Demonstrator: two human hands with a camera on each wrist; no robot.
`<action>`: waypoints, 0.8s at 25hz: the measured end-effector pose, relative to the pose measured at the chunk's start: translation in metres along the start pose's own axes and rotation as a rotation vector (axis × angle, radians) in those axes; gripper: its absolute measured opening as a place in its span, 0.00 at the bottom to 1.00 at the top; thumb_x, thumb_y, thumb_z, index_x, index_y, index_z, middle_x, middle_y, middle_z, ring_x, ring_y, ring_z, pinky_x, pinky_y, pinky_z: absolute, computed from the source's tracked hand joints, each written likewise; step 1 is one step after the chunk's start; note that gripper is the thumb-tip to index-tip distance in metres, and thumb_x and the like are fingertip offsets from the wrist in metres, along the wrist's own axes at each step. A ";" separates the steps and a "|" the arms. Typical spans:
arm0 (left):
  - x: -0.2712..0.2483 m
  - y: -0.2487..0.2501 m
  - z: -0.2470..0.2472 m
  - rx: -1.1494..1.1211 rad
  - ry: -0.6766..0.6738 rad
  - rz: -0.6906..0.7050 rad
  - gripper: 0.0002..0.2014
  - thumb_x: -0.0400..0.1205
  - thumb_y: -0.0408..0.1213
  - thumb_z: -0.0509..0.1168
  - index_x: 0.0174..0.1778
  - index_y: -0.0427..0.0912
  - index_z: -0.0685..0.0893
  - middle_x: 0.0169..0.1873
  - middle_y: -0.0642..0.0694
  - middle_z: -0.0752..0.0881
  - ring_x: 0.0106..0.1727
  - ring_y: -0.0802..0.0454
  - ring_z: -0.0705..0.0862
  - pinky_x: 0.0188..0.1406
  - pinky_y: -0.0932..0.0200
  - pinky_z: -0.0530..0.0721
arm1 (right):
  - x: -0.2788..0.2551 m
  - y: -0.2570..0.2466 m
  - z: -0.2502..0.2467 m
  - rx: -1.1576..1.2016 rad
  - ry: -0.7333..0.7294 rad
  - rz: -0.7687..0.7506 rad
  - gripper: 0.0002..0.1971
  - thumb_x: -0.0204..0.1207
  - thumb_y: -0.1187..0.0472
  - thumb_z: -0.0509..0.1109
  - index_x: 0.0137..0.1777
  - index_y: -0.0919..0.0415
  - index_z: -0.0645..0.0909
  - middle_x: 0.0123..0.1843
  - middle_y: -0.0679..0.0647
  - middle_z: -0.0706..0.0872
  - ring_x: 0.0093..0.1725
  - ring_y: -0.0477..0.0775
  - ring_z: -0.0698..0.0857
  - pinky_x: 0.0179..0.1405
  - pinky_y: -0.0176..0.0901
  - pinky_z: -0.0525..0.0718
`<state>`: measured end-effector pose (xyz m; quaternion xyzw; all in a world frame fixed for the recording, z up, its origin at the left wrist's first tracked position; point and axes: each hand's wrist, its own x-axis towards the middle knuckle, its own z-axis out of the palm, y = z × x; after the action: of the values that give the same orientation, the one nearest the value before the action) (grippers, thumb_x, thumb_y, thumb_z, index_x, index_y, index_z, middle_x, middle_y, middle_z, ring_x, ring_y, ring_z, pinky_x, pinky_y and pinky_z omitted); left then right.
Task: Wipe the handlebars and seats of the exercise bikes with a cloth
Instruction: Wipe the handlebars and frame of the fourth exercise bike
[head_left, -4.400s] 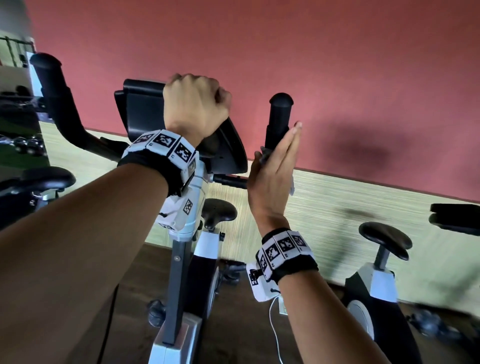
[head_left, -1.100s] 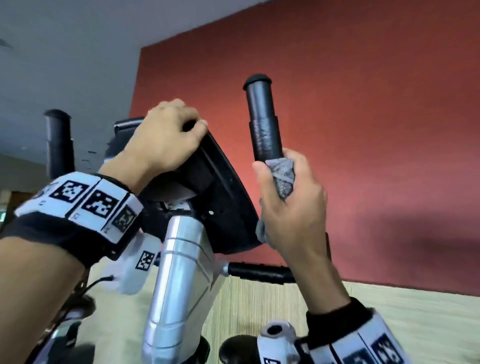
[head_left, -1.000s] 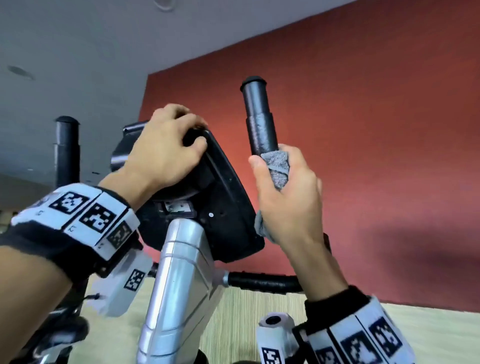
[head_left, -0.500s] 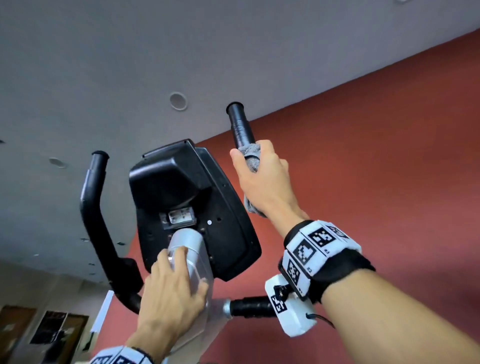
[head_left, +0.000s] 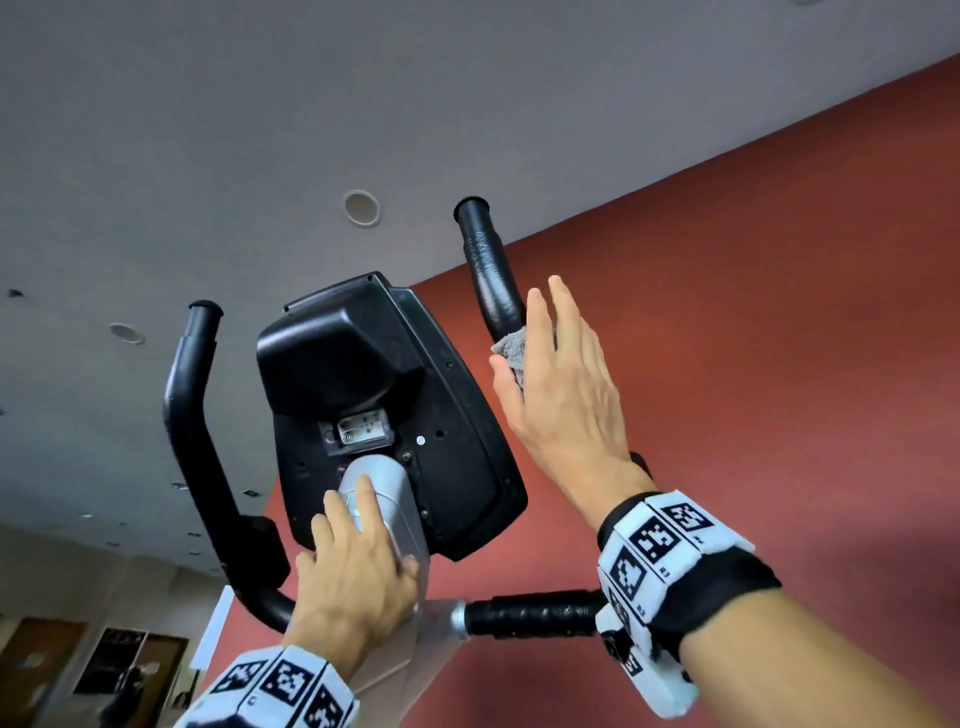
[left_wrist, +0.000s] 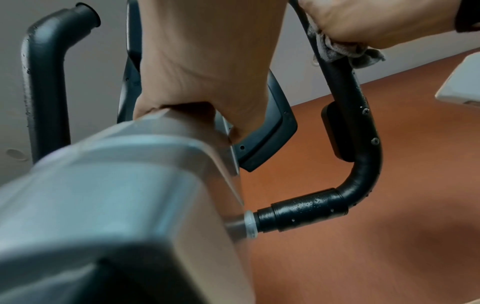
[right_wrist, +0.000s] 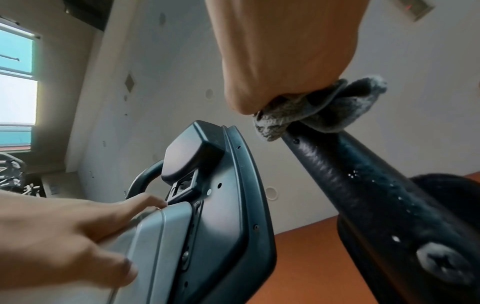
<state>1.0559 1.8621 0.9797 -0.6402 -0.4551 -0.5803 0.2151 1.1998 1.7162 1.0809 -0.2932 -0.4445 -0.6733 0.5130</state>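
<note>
Right hand (head_left: 561, 384): fingers straight, pressing grey cloth (head_left: 511, 345) against handlebar (head_left: 491, 270), 1 o'clock of console (head_left: 384, 405).
Left hand (head_left: 353, 566): fingers relaxed, resting on silver post (head_left: 384, 499).
Writing: none readable.

Grey cloth (head_left: 511, 346), black handlebar (head_left: 488, 265), silver post (head_left: 387, 499), red wall (head_left: 779, 312).

The right hand (right_wrist: 285, 47) presses a grey cloth (right_wrist: 319, 107) onto the black handlebar (right_wrist: 363, 185); the left hand (right_wrist: 64, 236) rests on the silver post (right_wrist: 155, 246).
</note>
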 end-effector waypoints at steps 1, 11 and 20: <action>-0.001 0.000 0.002 0.016 0.002 0.010 0.47 0.84 0.58 0.61 0.87 0.42 0.38 0.82 0.35 0.56 0.78 0.40 0.66 0.71 0.42 0.78 | 0.000 0.002 0.004 -0.006 0.018 -0.010 0.32 0.87 0.50 0.62 0.83 0.74 0.66 0.85 0.71 0.66 0.78 0.69 0.75 0.77 0.62 0.77; -0.004 -0.007 0.010 -0.014 0.084 0.060 0.46 0.83 0.56 0.60 0.88 0.42 0.41 0.78 0.39 0.60 0.73 0.43 0.68 0.61 0.46 0.85 | -0.021 0.011 0.027 0.048 0.112 -0.060 0.33 0.89 0.56 0.63 0.85 0.78 0.60 0.86 0.74 0.64 0.84 0.68 0.69 0.81 0.58 0.75; -0.003 -0.013 0.014 -0.013 0.107 0.076 0.47 0.83 0.59 0.60 0.88 0.43 0.40 0.76 0.41 0.60 0.73 0.44 0.68 0.61 0.48 0.85 | -0.043 0.023 0.032 0.074 0.114 -0.016 0.35 0.90 0.51 0.61 0.87 0.75 0.56 0.87 0.71 0.62 0.87 0.64 0.65 0.86 0.57 0.67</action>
<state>1.0528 1.8786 0.9705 -0.6266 -0.4143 -0.6081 0.2568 1.2330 1.7617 1.0652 -0.2317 -0.4413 -0.6762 0.5425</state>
